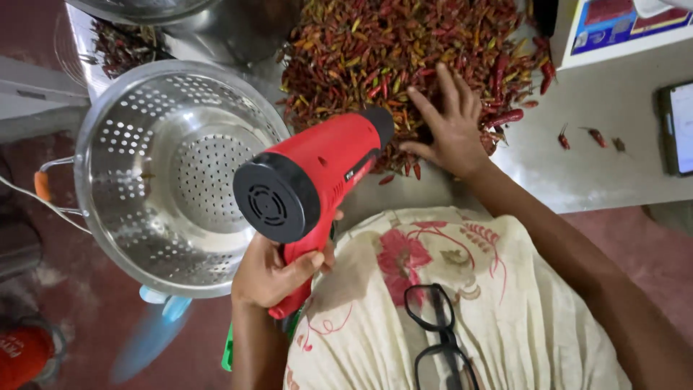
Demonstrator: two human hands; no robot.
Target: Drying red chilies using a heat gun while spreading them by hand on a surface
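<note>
1. Gripping a red heat gun (317, 170) at lower centre, the left hand (278, 271) wraps tight around its handle; the barrel's long axis runs up-right toward the pile of dried chillies (404, 50).
2. Spread wide and flat, the right hand (451, 126) presses on the pile's near edge, just beyond the nozzle, holding nothing.
3. Left of the gun sits a steel colander (166, 173); the grey desk (613, 166) carries the chillies.

I see the red heat gun (310, 173), black at nozzle and rear vent, tilted with its nozzle over the near edge of the dried chilli heap (404, 50), which spreads red, orange and yellow beyond it.
</note>
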